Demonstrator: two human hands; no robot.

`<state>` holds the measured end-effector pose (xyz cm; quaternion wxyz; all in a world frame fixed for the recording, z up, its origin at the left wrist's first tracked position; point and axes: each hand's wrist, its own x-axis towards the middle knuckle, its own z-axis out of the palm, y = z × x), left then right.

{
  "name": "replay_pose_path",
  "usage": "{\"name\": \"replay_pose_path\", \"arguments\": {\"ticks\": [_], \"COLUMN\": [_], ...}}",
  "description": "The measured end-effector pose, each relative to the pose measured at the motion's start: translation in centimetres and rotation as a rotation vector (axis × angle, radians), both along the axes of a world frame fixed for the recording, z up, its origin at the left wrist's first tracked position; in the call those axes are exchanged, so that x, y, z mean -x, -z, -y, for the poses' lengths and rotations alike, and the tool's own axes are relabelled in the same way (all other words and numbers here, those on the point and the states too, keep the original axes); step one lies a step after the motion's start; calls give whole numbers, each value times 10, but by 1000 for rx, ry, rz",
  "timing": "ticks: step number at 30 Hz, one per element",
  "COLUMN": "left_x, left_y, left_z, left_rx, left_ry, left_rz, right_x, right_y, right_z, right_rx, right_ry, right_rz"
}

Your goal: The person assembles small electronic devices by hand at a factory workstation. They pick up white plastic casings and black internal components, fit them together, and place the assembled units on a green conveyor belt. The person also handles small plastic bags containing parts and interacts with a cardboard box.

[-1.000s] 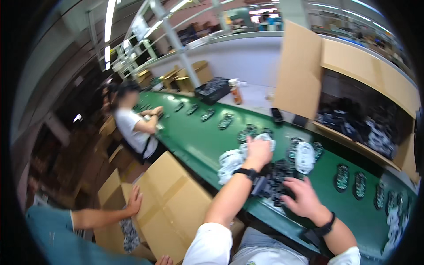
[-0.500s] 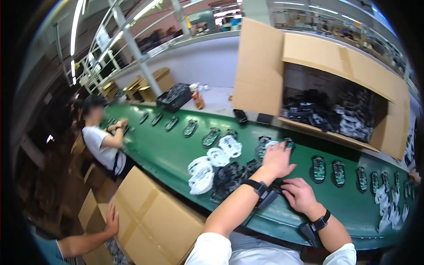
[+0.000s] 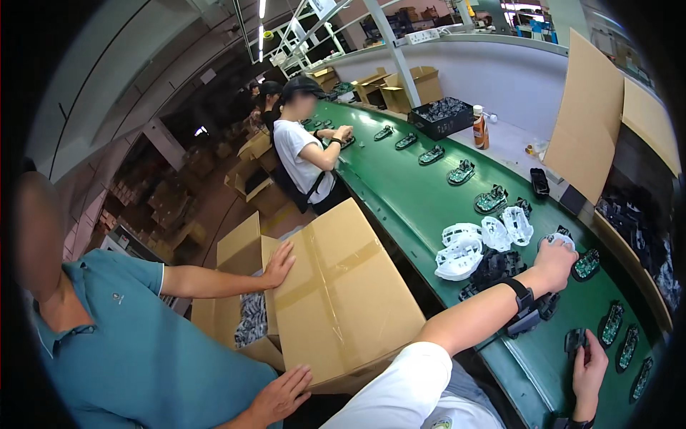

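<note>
OK, L to R: loose white plastic shells w/ cut-outs point(image 3: 458, 259) sit clumped by a heap of black moulded plastic parts point(image 3: 500, 267) on the long green worktop point(image 3: 400, 175), prob. for quick reach by the L hand point(image 3: 554, 266), curled over a single white plastic shell point(image 3: 567, 238), fingertips hidden, so can't tell if it's gripping. Then the R hand point(image 3: 590, 368), thumb & fingers pinching a small black plastic piece point(image 3: 574, 339), prob. by its edge for control, w/ black oval housings bearing green circuit boards point(image 3: 611, 324) spaced apart just right, presumably so each can be picked up singly.
</note>
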<state>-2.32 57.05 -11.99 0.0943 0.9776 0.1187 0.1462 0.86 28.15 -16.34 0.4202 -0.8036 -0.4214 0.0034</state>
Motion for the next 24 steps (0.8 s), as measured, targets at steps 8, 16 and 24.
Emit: {"name": "replay_pose_path", "arguments": {"ticks": [8, 16, 24], "left_x": [-4, 17, 68], "left_y": [-27, -36, -14], "left_z": [-10, 75, 143], "left_rx": [243, 821, 783], "left_ry": [-33, 429, 358], "left_rz": [553, 751, 941], "right_x": [29, 25, -17], "right_y": [-45, -50, 6], "right_z": [-11, -9, 10], "right_rx": [22, 255, -220], "right_ry": [3, -226, -181], "right_rz": [353, 141, -417]}}
